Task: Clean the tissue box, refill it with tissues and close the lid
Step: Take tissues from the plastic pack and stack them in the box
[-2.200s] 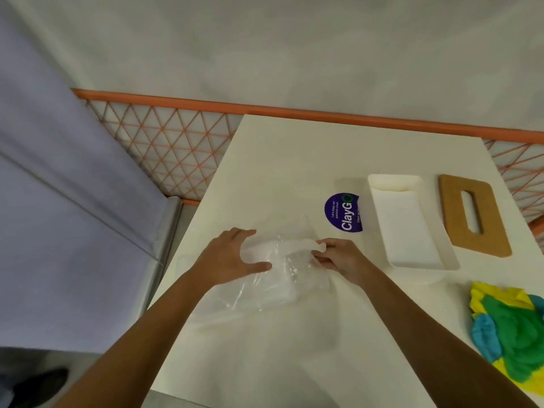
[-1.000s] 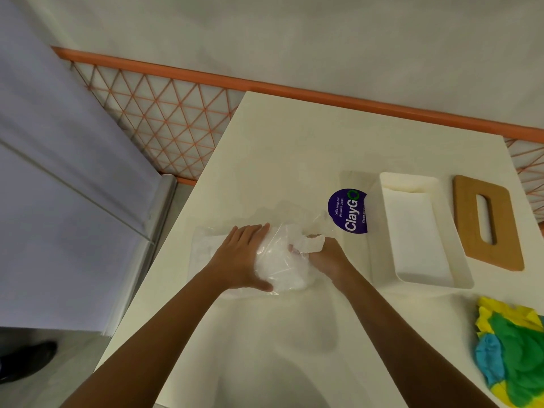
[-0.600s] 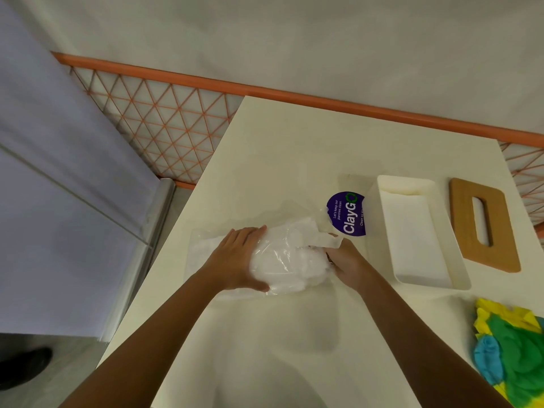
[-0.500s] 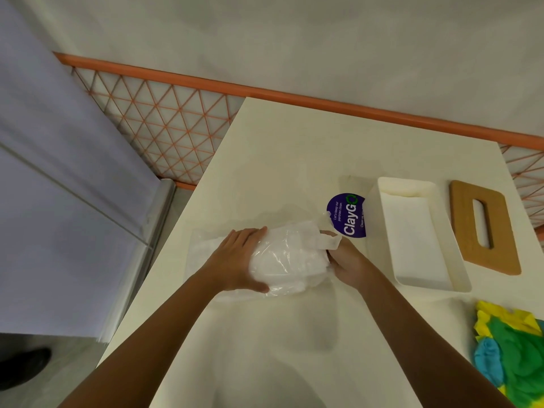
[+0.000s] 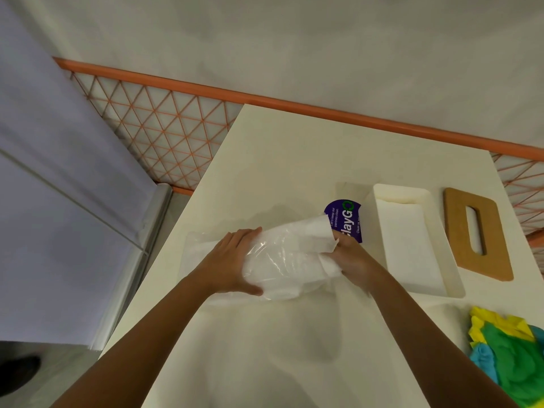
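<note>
Tissues (image 5: 316, 231) further out of pkg (image 5: 276, 262), right hand (image 5: 350, 257) pinches them, left hand (image 5: 232, 263) grips pkg

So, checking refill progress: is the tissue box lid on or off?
Off. The wooden lid lies flat on the table beside the open tissue box.

The fingertips of the right hand (image 5: 350, 257) are buried under a loose sheet of the plastic-wrapped tissues (image 5: 294, 260). That sheet covers the purple sticker's (image 5: 348, 219) first letter, and the hand hides its near edge. The coloured cloths (image 5: 512, 357) run off the right and bottom edges, and a dark shoe (image 5: 17, 375) is cut at the left.
</note>
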